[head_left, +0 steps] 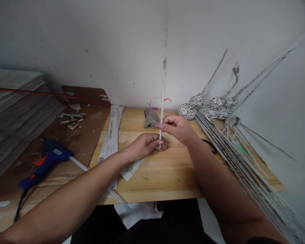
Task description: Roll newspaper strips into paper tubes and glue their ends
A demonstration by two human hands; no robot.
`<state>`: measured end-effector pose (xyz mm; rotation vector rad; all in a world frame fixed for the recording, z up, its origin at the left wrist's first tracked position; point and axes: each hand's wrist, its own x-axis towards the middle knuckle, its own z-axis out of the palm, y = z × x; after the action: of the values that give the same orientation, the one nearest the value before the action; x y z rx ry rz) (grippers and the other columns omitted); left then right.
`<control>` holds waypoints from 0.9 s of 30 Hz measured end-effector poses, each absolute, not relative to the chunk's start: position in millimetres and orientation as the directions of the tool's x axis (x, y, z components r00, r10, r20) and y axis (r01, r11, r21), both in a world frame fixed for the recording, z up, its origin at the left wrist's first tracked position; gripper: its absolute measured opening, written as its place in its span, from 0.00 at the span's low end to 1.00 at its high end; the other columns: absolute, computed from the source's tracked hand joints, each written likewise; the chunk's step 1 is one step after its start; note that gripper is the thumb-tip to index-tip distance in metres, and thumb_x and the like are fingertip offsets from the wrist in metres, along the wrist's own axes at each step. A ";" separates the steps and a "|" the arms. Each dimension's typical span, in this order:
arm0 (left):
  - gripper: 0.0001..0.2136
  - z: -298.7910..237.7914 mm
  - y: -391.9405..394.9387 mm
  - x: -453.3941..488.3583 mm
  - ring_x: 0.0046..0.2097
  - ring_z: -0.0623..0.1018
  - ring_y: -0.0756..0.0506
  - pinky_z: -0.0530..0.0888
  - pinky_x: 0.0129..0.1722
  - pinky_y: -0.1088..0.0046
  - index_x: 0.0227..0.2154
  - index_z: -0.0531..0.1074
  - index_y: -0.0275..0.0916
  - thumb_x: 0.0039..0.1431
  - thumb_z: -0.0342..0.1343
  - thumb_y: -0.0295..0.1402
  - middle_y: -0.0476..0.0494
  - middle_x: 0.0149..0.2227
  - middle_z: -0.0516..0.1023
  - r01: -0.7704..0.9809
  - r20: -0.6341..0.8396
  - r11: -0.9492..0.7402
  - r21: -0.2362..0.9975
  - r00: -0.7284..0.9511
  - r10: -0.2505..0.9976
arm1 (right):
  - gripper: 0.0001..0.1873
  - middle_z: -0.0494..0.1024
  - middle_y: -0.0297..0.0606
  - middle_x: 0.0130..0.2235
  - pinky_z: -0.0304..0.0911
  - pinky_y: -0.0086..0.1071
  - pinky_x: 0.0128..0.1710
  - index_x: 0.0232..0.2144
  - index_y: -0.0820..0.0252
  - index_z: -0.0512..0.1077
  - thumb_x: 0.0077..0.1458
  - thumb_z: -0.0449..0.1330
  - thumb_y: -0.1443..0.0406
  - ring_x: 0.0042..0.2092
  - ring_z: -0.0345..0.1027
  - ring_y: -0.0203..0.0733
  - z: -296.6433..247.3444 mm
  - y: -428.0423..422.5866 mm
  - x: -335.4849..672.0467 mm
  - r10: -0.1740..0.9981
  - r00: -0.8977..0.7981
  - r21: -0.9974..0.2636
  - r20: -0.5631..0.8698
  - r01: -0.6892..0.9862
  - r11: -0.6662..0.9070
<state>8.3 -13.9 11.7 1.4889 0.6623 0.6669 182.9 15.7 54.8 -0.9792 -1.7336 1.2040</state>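
Note:
A thin rolled newspaper stick (163,78) stands upright over the wooden table (157,176), its top reaching up the white wall. My left hand (146,145) is closed around the stick's lower end, close to the tabletop. Just above it, my right hand (176,128) pinches the same stick between thumb and fingers. A grey cloth (150,117) lies right behind the two hands.
A blue glue gun (44,162) lies on brown cardboard (73,142) at the left, a glue stick poking from it. Newspaper strips (112,135) lie mid-table. Several rolled paper sticks (244,162) and coiled paper discs (208,108) fill the right side. Stacked papers (12,101) sit far left.

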 end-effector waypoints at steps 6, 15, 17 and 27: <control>0.15 7.4 -13.0 8.6 0.42 0.78 0.46 0.75 0.46 0.66 0.41 0.75 0.33 0.66 0.51 0.41 0.39 0.39 0.80 -0.001 0.074 -0.098 0.995 0.661 0.747 | 0.13 0.75 0.33 0.25 0.63 0.29 0.31 0.27 0.60 0.77 0.47 0.68 0.55 0.30 0.67 0.36 53.9 16.1 182.8 0.895 -0.402 -0.950 0.195 0.150 0.274; 0.14 8.3 -9.8 7.4 0.41 0.78 0.46 0.73 0.47 0.65 0.39 0.75 0.33 0.67 0.48 0.37 0.39 0.38 0.79 0.051 0.185 -0.284 0.958 0.647 0.739 | 0.13 0.77 0.35 0.26 0.65 0.31 0.29 0.22 0.61 0.75 0.41 0.72 0.58 0.29 0.69 0.37 53.9 12.4 181.6 0.897 -0.356 -0.934 0.261 0.140 0.328; 0.13 9.0 -9.9 7.3 0.41 0.78 0.46 0.73 0.47 0.65 0.40 0.74 0.33 0.67 0.48 0.37 0.39 0.38 0.79 0.047 0.199 -0.300 0.953 0.650 0.733 | 0.14 0.76 0.34 0.26 0.65 0.30 0.29 0.23 0.61 0.75 0.40 0.72 0.59 0.29 0.68 0.36 54.6 13.0 182.4 0.905 -0.333 -0.936 0.264 0.135 0.324; 0.13 5.6 -8.1 6.9 0.42 0.78 0.46 0.73 0.48 0.66 0.40 0.75 0.34 0.68 0.48 0.37 0.39 0.39 0.80 0.054 0.205 -0.316 0.947 0.655 0.728 | 0.13 0.75 0.33 0.27 0.65 0.31 0.32 0.23 0.60 0.73 0.45 0.71 0.58 0.30 0.68 0.36 52.6 17.2 189.7 0.891 -0.401 -0.933 0.214 0.185 0.308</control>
<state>6.9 -8.1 5.6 1.7832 0.6288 0.7715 189.7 17.2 52.6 -0.9662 -1.7934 1.1385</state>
